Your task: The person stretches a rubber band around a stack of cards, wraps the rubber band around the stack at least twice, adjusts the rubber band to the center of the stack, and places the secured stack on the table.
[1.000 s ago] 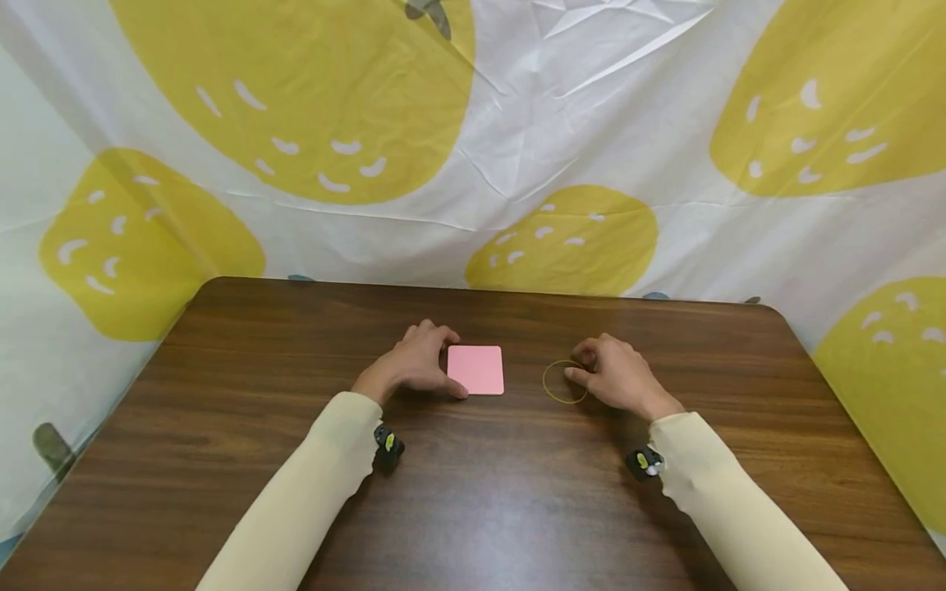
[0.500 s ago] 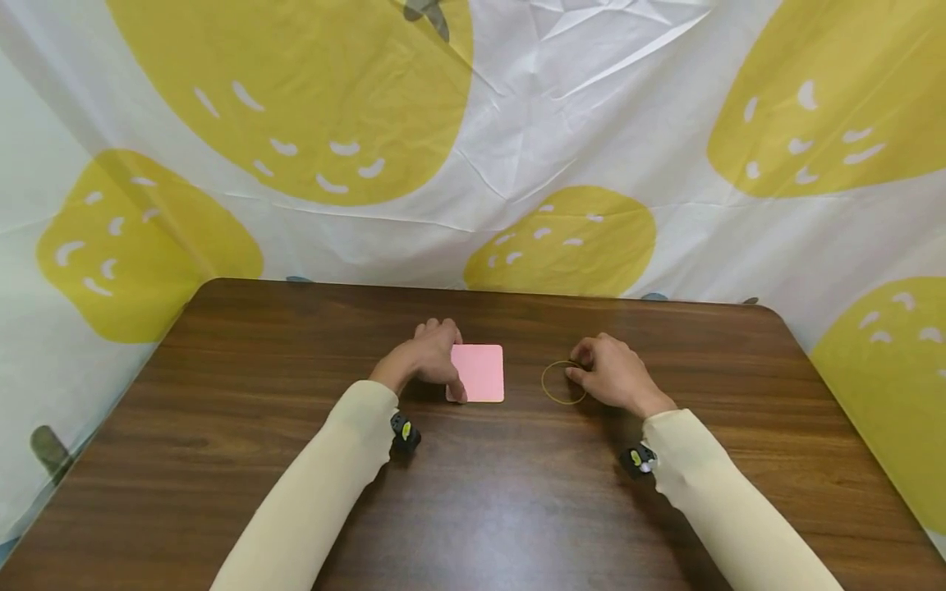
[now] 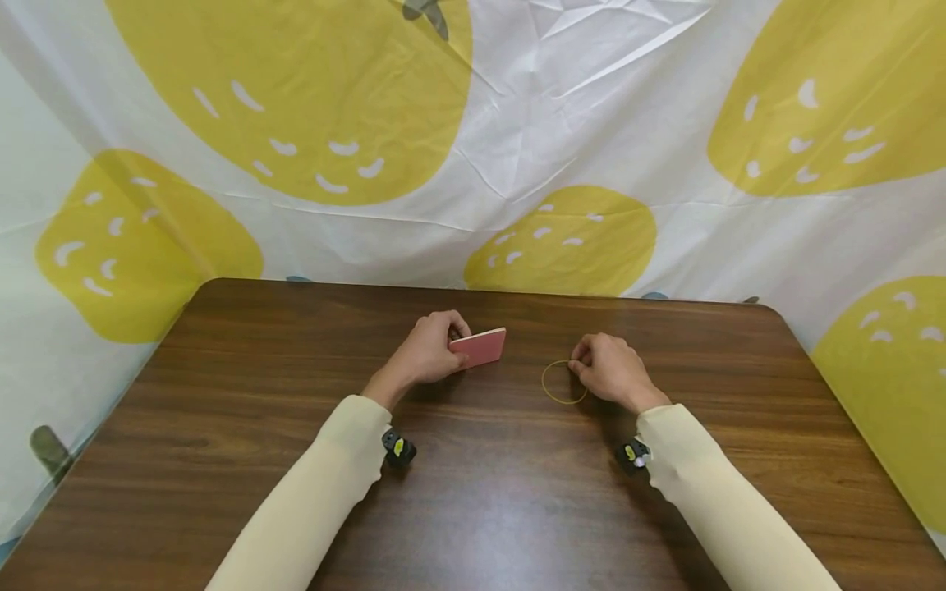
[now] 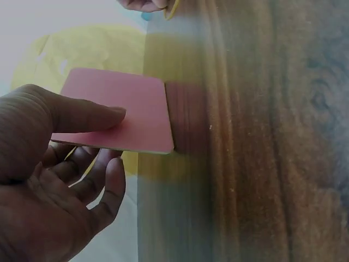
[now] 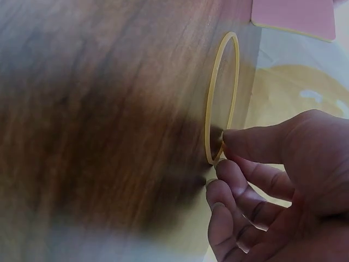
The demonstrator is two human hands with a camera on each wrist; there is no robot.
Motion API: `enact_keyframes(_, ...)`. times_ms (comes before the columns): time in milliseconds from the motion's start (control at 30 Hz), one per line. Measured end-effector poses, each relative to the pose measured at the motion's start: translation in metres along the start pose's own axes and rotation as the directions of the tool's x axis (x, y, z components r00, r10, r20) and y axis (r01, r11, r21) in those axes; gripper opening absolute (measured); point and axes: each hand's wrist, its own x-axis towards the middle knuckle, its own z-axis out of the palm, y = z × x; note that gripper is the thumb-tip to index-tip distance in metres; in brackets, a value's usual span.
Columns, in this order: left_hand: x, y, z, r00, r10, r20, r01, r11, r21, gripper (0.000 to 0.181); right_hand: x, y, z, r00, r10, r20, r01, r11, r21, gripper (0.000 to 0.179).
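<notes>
My left hand holds a thin pink square card with rounded corners and a pale edge. The card is tilted up on its side. In the left wrist view the thumb lies across its pink face, with the other fingers behind and below. Whether its lower edge touches the table I cannot tell. To the right, my right hand pinches a yellow rubber band between thumb and fingertips. The right wrist view shows the rubber band as a slack loop stretching away from the fingertips, close to the tabletop.
Both hands are over a dark brown wooden table with rounded far corners. Behind its back edge hangs a white cloth printed with large yellow fruit. Each wrist carries a small black camera, one at the left wrist.
My left hand has taken hold of the pink card, which lay flat on the table, and tipped it up. The right thumb and fingertips have closed together on the rubber band.
</notes>
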Motion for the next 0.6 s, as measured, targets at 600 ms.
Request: enact_keyframes(600,-0.0045,-0.0085,0.0009,0.997,-0.015,-0.078,0.009,0.997,-0.078,0.017,-0.0074,-0.0035,-0.003,0.997,-0.056,0.048,0.046,0.982,0.184,0.011)
